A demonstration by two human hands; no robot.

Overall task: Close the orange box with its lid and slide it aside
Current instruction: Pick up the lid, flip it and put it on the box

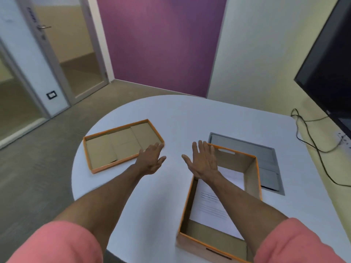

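The orange box (255,179) stands open on the right of the white table, with printed sheets of paper (210,207) lying inside it. Its lid (106,143) lies upside down on the table's left side, brown inside with orange rims. My left hand (152,160) hovers with fingers spread at the lid's near right corner, just touching or just above its rim. My right hand (204,160) is spread flat over the box's far left corner, and its forearm crosses above the open box. Neither hand holds anything.
A grey cable hatch (266,158) is set into the table (171,118) behind the box. A black cable (311,141) trails over the table's right edge below a dark wall screen (330,59). Bare tabletop lies between lid and box.
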